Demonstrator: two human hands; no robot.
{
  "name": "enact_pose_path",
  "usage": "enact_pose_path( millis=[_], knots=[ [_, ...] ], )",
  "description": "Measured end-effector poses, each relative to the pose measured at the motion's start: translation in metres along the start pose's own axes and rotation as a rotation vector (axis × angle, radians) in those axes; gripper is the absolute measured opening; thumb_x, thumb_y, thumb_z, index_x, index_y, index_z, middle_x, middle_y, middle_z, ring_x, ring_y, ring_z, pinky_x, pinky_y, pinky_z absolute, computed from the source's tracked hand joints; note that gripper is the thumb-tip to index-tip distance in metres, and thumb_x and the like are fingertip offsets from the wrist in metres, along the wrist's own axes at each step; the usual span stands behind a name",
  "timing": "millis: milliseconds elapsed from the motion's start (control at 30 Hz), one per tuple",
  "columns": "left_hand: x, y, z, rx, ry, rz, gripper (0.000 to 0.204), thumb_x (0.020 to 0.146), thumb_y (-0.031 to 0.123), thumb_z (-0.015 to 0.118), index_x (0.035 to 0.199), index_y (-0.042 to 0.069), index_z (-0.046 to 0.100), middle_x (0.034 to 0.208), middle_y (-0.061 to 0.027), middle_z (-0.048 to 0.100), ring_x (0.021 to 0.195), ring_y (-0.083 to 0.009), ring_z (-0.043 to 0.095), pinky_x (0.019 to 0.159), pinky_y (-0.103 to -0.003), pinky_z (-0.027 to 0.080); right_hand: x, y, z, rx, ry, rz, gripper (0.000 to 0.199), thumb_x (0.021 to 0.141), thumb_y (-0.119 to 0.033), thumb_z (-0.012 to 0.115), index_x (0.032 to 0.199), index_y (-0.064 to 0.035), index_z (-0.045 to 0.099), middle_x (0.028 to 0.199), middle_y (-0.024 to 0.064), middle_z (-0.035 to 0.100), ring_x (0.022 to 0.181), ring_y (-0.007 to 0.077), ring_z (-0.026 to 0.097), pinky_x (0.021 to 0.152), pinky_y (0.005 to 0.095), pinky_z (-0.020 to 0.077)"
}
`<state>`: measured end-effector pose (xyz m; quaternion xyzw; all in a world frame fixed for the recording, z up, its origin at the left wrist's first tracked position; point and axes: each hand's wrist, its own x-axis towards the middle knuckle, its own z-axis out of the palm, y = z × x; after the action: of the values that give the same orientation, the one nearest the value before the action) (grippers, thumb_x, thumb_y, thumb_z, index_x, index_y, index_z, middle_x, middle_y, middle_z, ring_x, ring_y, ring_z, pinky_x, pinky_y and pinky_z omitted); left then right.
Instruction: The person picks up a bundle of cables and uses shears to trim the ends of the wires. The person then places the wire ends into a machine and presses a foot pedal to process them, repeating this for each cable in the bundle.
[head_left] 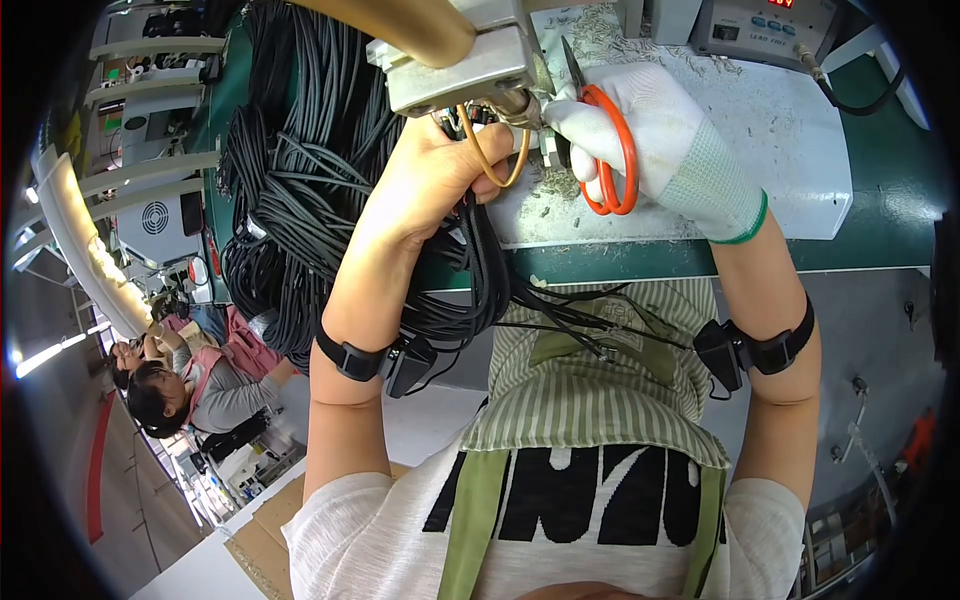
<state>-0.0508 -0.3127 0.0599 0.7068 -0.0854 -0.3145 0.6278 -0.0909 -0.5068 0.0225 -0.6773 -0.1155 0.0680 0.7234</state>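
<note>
white right glove [690, 165] | green-striped apron [590, 415] | black armbands [356, 362] | pale T-shirt [340, 535]

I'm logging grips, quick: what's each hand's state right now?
Left hand: closed, holding black cables.
Right hand: gloved, fingers curled, holding orange-handled scissors.

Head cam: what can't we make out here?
All in the head view:
- Left hand: how many black cables its grip holds; its own thumb and fingers hide them.
- Right hand: far side of its grip on the orange-handled scissors, hidden by the white glove.
- Tan tube: upper end, cut off by the top edge.
- Scraps: too small to identify singly.
</note>
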Motion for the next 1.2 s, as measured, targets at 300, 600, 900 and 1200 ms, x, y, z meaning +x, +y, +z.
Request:
enact_pose_path(
  millis=[300,600,900,1200],
  knots=[
    [0.008,-0.001,-0.008,-0.091,-0.069,-0.062,0.008,0.083,0.002,0.056,0.075,0.000,0.056,0.060,-0.0047,0.053,0.048,-0.0094,0.046,0.043,-0.023,0.036,0.002,-0.006,0.000,0.102,0.057,0.226,0.019,0.087,-0.018,0.059,0.081,0.0006,0.059,0.058,0.0043,0.055,0.049,0.0095,0.054,0.047,0.0243,0.0435],
    [-0.058,-0.023,0.024,-0.209,0.459,0.270,0.008,0.087,0.006,0.057,0.083,-0.001,0.058,0.063,-0.0050,0.057,0.052,-0.0096,0.050,0.047,-0.024,0.038,-0.088,-0.026,0.009,-0.223,0.252,0.319,0.021,0.087,-0.021,0.059,0.085,-0.0001,0.059,0.058,0.0038,0.054,0.050,0.0102,0.055,0.048,0.0259,0.0425],
    [-0.078,-0.014,0.046,0.192,-0.163,0.061,0.015,0.082,0.004,0.062,0.096,-0.002,0.058,0.070,-0.0025,0.059,0.067,-0.0069,0.055,0.061,-0.022,0.044,-0.079,-0.071,0.022,-0.240,0.017,0.307,0.022,0.083,-0.020,0.061,0.090,0.0007,0.060,0.059,0.0053,0.055,0.052,0.0100,0.057,0.051,0.0273,0.0449],
    [-0.078,-0.023,0.062,0.188,0.122,0.296,0.028,0.074,0.001,0.067,0.099,0.000,0.055,0.083,-0.0030,0.059,0.068,-0.0052,0.052,0.060,-0.021,0.043,-0.082,-0.065,0.024,0.269,0.149,0.453,0.019,0.086,-0.016,0.060,0.087,0.0030,0.058,0.056,0.0049,0.055,0.047,0.0098,0.052,0.045,0.0226,0.0422]
  ],
)
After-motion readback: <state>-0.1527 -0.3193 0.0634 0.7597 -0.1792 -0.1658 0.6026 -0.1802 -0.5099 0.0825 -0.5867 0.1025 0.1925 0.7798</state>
